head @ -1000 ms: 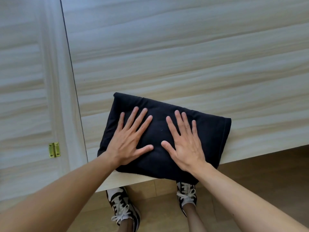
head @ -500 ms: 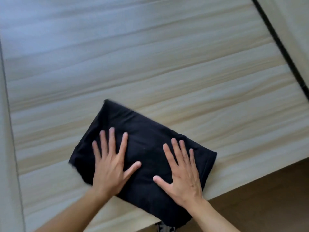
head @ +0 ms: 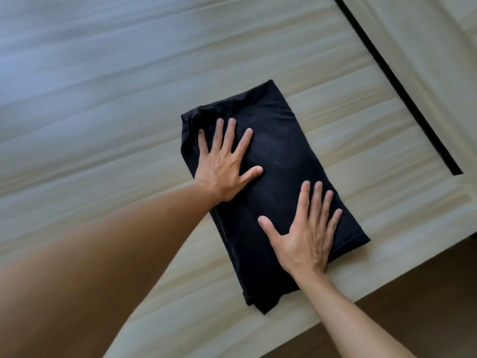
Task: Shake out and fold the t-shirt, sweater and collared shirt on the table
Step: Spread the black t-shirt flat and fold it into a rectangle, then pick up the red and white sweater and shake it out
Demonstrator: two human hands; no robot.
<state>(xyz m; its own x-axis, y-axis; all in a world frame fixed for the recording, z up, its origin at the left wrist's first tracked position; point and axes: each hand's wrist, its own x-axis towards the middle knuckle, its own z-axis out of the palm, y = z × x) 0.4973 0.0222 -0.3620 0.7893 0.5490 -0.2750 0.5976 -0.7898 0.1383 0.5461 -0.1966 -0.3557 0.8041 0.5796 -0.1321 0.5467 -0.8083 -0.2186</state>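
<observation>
A black garment [head: 278, 161], folded into a compact rectangle, lies on the pale wooden table [head: 103, 125] near its front edge, its long side running from upper left to lower right. My left hand [head: 227, 161] lies flat on its far left part with fingers spread. My right hand [head: 307, 233] presses flat on its near right part, fingers apart. Neither hand grips the cloth. Which garment it is cannot be told. No other garment is in view.
A dark gap [head: 397, 83] separates the table from a second pale surface [head: 438, 47] at the upper right. Brown floor [head: 413, 306] shows past the table's front edge at the lower right.
The folded black garment has slid and turned on the table under both flat hands, now lying more lengthwise. The view has swung left, bringing the gap at the right further in.
</observation>
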